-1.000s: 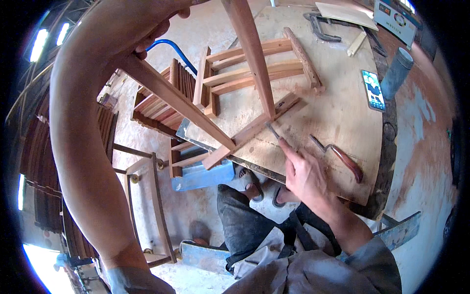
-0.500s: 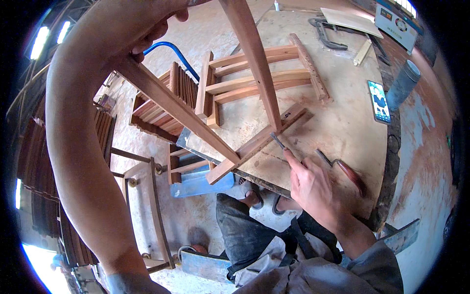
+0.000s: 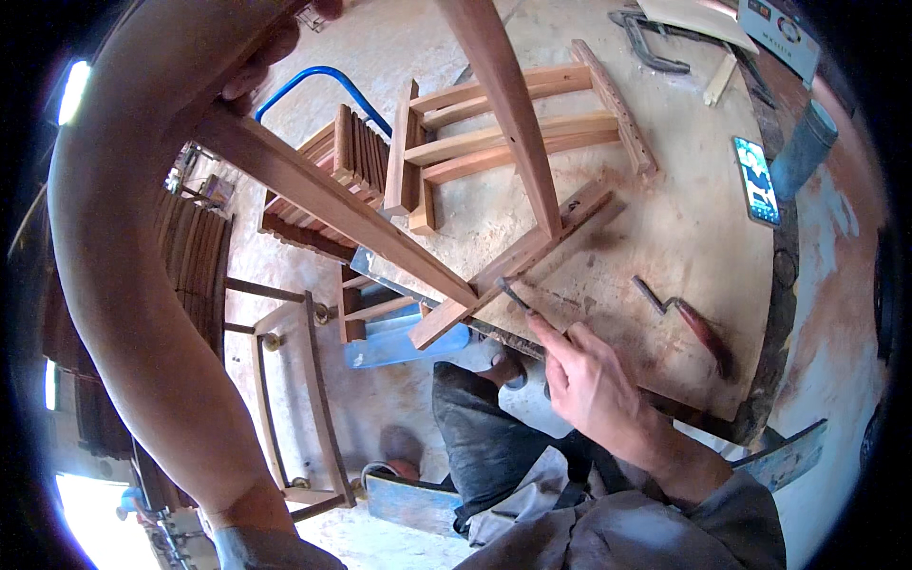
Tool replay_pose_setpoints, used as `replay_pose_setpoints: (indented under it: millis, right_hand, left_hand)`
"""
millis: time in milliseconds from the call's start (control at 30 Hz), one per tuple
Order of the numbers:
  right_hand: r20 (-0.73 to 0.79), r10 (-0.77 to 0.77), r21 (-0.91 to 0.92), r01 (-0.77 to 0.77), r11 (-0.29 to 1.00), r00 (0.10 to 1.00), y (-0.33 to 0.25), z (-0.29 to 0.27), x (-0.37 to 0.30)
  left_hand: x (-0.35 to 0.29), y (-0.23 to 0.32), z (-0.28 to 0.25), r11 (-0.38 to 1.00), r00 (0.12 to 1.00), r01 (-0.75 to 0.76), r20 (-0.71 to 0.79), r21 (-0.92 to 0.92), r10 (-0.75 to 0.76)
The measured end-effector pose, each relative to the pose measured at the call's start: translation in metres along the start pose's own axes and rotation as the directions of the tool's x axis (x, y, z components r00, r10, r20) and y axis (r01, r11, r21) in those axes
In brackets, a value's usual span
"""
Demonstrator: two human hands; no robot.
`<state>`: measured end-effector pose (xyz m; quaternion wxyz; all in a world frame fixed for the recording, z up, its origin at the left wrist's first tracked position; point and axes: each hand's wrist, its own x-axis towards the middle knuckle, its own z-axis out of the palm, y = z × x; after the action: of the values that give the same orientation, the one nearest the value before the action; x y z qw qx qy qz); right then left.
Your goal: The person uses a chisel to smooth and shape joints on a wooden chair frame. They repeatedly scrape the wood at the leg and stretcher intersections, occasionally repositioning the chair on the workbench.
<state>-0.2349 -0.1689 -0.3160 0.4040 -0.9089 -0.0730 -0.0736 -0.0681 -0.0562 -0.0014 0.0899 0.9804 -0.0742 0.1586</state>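
Note:
A reddish wooden frame (image 3: 513, 123) stands tilted on the table, its two long bars meeting a bottom rail (image 3: 513, 263). My left arm arches over on the left, and my left hand (image 3: 266, 59), partly cut off at the top, has its fingers curled round the upper part of the frame. In my right hand (image 3: 594, 380) is a slim dark-tipped tool (image 3: 514, 294), the index finger stretched along it. Its tip touches or nearly touches the rail's near side, between the two bars. Its exact kind is unclear. A cranked tool with a red-brown handle (image 3: 701, 332) lies right of that hand.
Beyond the frame lies a slatted wooden piece (image 3: 513, 123) on the worktable (image 3: 665, 218). At right are a phone (image 3: 756, 180) and a grey-blue cylinder (image 3: 804, 149); a clamp (image 3: 651, 46) lies at the back. Stacked slats (image 3: 356, 157) and a blue bin (image 3: 408, 344) stand left.
My right hand has drawn the tool down and left along the rail, from beside the far bar toward the near one. My left hand keeps its hold on the frame. The view has shifted slightly.

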Motion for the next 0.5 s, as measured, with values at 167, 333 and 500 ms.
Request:
replay_pose_setpoints:
  millis: [167, 333, 500]
  right_hand:
    - [0.009, -0.005, -0.031, 0.005, 0.999, 1.0, -0.014, 0.012, -0.002]
    - [0.029, -0.024, -0.083, 0.026, 0.996, 0.999, -0.02, 0.011, -0.002]
    - [0.033, -0.001, -0.083, 0.004, 0.997, 0.999, -0.024, 0.013, -0.007]
  left_hand:
    - [-0.014, 0.022, -0.016, 0.998, 0.986, -0.024, 0.164, -0.063, 0.034]
    - [-0.014, 0.015, -0.003, 0.993, 0.995, -0.102, 0.025, 0.055, 0.101]
    - [-0.009, 0.017, -0.003, 0.987, 0.989, 0.001, 0.148, -0.159, 0.023]
